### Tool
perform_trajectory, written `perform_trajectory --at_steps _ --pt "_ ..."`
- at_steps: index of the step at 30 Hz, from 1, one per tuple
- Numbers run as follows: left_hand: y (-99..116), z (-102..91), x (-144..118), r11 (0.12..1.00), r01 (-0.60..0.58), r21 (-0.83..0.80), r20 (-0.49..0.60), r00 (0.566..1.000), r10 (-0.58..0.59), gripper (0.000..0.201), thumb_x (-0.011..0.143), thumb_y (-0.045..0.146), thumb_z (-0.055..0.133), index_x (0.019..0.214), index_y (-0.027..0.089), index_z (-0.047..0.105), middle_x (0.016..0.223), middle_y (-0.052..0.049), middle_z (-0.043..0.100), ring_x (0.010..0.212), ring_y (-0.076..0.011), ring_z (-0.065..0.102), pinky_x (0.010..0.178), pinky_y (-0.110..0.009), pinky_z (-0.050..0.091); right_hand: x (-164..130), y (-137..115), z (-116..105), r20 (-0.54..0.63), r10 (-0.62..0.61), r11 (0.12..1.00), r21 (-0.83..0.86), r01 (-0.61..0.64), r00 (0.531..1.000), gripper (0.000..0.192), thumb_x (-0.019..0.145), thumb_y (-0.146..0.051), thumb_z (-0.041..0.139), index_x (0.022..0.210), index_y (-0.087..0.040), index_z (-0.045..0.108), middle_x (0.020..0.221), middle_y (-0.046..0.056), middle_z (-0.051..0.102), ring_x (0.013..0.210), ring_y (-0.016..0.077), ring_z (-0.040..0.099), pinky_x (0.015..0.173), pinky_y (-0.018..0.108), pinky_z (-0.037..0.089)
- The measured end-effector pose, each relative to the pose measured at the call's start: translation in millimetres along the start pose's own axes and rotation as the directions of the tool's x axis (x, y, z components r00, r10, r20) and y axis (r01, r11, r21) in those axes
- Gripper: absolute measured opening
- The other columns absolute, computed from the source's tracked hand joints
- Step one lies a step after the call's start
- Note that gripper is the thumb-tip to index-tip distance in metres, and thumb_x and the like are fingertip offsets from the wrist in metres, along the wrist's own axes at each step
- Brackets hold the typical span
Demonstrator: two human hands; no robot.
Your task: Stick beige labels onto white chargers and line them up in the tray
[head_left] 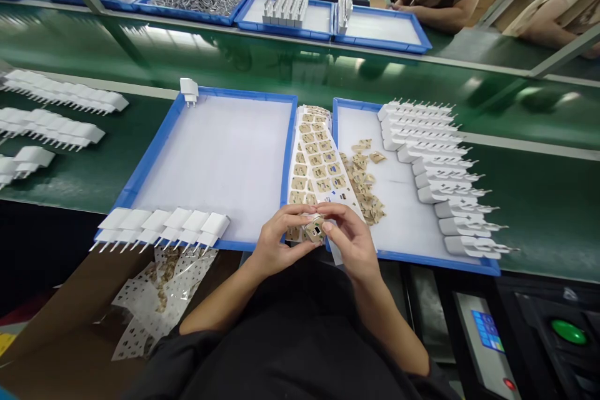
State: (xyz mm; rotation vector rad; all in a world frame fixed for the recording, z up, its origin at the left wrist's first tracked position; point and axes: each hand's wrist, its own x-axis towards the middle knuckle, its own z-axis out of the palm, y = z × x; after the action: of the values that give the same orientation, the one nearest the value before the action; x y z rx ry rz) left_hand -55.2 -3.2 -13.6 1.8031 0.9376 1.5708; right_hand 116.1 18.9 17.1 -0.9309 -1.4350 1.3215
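Between the fingertips of both hands sits a small white plug charger (315, 229), its end face turned up to me with a tan sticker and a dark port opening. My left hand (280, 236) grips it from the left, thumb below. The right hand (350, 239) pinches it from the other side, its thumb on the sticker edge. Beneath and beyond the hands lie sheets of tan stickers (323, 159), wedged between two trays. A loose heap of tan sticker pieces (360, 181) rests just past my right hand.
The left blue-rimmed tray (225, 150) carries a row of chargers (164, 226) along its near edge. More chargers (435, 169) line the right tray (394, 212). Stacked chargers (51, 125) stand far left. An open cardboard box (70, 331) is below. Co-workers sit across the line.
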Motion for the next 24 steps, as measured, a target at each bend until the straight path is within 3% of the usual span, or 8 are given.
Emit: perform_trajectory --at_steps 5,8,10,12,15,18,21,24 --pt "-1.4 -1.2 -1.9 0.997 0.075 0.033 0.001 0.997 -0.075 0.039 0.083 0.022 0.079 0.118 0.024 0.062 0.118 -0.011 0.067 0.113 -0.0243 0.066 0.097 -0.042 0.056 -0.6 -10.3 -3.3 -0.003 -0.287 0.869 -0.422 0.259 0.958 0.006 0.092 -0.025 0.065 0.092 -0.027 0.07 0.106 0.006 0.071 0.104 0.0256 0.065 0.096 0.048 0.051" --pt "-1.5 -1.5 -2.7 0.985 0.173 -0.023 -0.004 0.985 -0.173 0.037 0.086 0.027 0.076 0.12 0.022 0.062 0.119 -0.013 0.068 0.114 -0.0255 0.066 0.096 -0.041 0.056 -4.0 -7.7 -11.4 0.069 -0.377 0.844 -0.386 0.373 0.924 0.005 0.091 -0.028 0.065 0.088 -0.028 0.069 0.096 0.006 0.07 0.095 0.0258 0.065 0.088 0.048 0.054" --pt "3.5 -4.5 -1.5 0.973 0.229 -0.02 -0.003 0.974 -0.229 0.037 0.088 0.029 0.073 0.123 0.022 0.062 0.119 -0.012 0.068 0.113 -0.0248 0.066 0.093 -0.037 0.057 -5.2 -1.8 -26.8 -0.029 -0.359 0.896 -0.292 0.335 0.933 0.008 0.093 -0.032 0.063 0.088 -0.027 0.067 0.087 0.005 0.069 0.088 0.0248 0.066 0.082 0.045 0.056" --pt "13.4 -11.3 0.2 0.968 0.243 0.066 0.013 0.969 -0.245 0.037 0.09 0.028 0.07 0.126 0.022 0.062 0.118 -0.011 0.07 0.109 -0.0233 0.067 0.091 -0.034 0.056 -4.3 5.4 -50.0 -0.219 -0.283 0.927 -0.311 0.208 0.934 0.009 0.093 -0.034 0.064 0.092 -0.025 0.066 0.084 0.004 0.069 0.083 0.023 0.067 0.078 0.042 0.056" --pt "31.3 -27.9 0.3 0.93 0.164 0.328 0.019 0.983 -0.18 0.037 0.092 0.028 0.068 0.128 0.022 0.064 0.111 -0.008 0.073 0.099 -0.0214 0.068 0.086 -0.033 0.053 0.2 16.5 -89.1 -0.317 -0.205 0.805 -0.592 -0.024 0.926 0.019 0.087 -0.038 0.071 0.098 -0.023 0.071 0.094 0.006 0.072 0.085 0.0225 0.068 0.08 0.041 0.056" --pt "41.4 -47.6 -5.2 0.712 0.117 0.692 -0.027 0.99 -0.137 0.035 0.09 0.033 0.069 0.123 0.021 0.069 0.094 -0.006 0.076 0.087 -0.0233 0.064 0.084 -0.039 0.046 4.2 26.6 -115.7 -0.312 -0.277 0.634 -0.77 -0.071 0.909 0.025 0.087 -0.044 0.066 0.096 -0.021 0.073 0.101 0.01 0.073 0.097 0.028 0.068 0.078 0.042 0.056" --pt "40.4 -65.0 -13.5 0.396 0.157 0.905 -0.087 0.978 -0.19 0.029 0.091 0.035 0.067 0.114 0.019 0.074 0.085 -0.008 0.076 0.089 -0.0286 0.062 0.088 -0.047 0.038 3.5 32.7 -123.6 -0.396 -0.291 0.634 -0.762 -0.134 0.871 0.028 0.089 -0.044 0.061 0.096 -0.02 0.074 0.097 0.011 0.074 0.089 0.0279 0.069 0.069 0.041 0.056" --pt "35.9 -75.6 -19.4 0.21 0.181 0.961 -0.123 0.958 -0.26 0.026 0.093 0.034 0.063 0.109 0.018 0.075 0.086 -0.01 0.075 0.095 -0.0324 0.061 0.091 -0.051 0.034 1.1 34.0 -122.4 -0.442 -0.302 0.615 -0.767 -0.182 0.844 0.027 0.09 -0.043 0.06 0.095 -0.022 0.075 0.093 0.01 0.075 0.081 0.027 0.069 0.068 0.041 0.055"
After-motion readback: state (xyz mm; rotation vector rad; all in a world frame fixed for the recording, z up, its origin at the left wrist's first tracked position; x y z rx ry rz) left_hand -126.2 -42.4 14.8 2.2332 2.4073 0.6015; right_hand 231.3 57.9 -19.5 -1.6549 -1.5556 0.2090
